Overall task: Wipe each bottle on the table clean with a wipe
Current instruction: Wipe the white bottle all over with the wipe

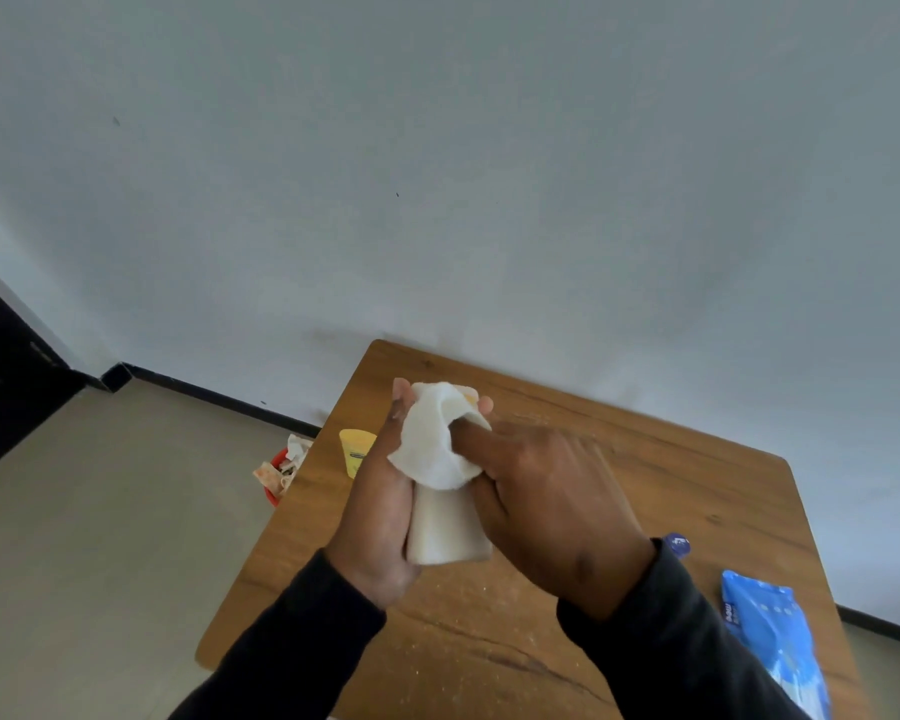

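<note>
one white bottle [445, 527] in the left hand [380, 517] grip, one wipe [430, 444] gripped by the right hand [546, 506]; one yellow bottle [355, 452] and one blue wipe pack [770, 641] on desk [671, 485].

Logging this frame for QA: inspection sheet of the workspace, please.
Surface: wooden table, pale specks on top.
Job's things: white bottle held above table; white wipe wrapped over its top; yellow bottle at left edge.
Clutter: blue wipes pack; blue cap, partly hidden.
Grips: left hand holds bottle; right hand presses wipe.
Cables: nothing seen.
Surroundings: red bin with used wipes on floor; plain wall.
</note>
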